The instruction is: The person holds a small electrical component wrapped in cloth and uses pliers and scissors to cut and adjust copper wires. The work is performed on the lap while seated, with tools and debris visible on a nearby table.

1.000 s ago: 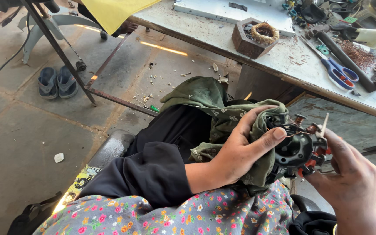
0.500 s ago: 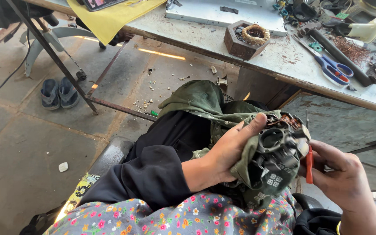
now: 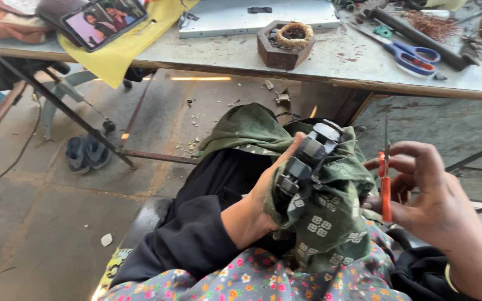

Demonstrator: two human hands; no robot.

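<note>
Left hand (image 3: 258,206) gripped the cloth-wrapped motor part (image 3: 308,161). Right hand (image 3: 425,195) pinched the orange-handled tool (image 3: 385,189); probably best kept steady, tip clear of the cloth (image 3: 330,223).

A grey worktable (image 3: 330,64) runs across twelve o'clock on dark metal legs (image 3: 57,103). Below lies a stained concrete floor (image 3: 40,212) scattered with debris, sandals (image 3: 86,154) at nine o'clock, sunlight streaking beneath.

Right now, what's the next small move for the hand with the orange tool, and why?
Probably bring the right hand and its orange-handled tool leftward to the dark wound part: the tool is upright and apart from it, while the left hand grips the part through the green cloth.
</note>
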